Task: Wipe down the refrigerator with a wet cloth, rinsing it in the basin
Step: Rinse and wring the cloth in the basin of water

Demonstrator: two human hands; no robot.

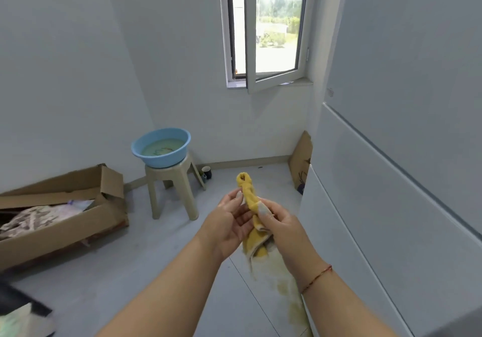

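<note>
A twisted yellow cloth (249, 196) stands up between both hands at the centre of the view, its loose end hanging down below them. My right hand (280, 223) grips the cloth at its middle. My left hand (229, 218) touches the cloth from the left with the fingers curled partly around it. The white refrigerator (391, 180) fills the right side, close beside my right arm. A blue basin (161, 147) holding cloudy water sits on a beige plastic stool (173, 188) near the far wall, to the left of the hands.
An open cardboard box (60, 214) with fabric inside lies on the floor at the left. A dark cup (206, 173) stands by the stool. A flat cardboard piece (301, 164) leans in the corner beside the refrigerator. An open window (263, 34) is above.
</note>
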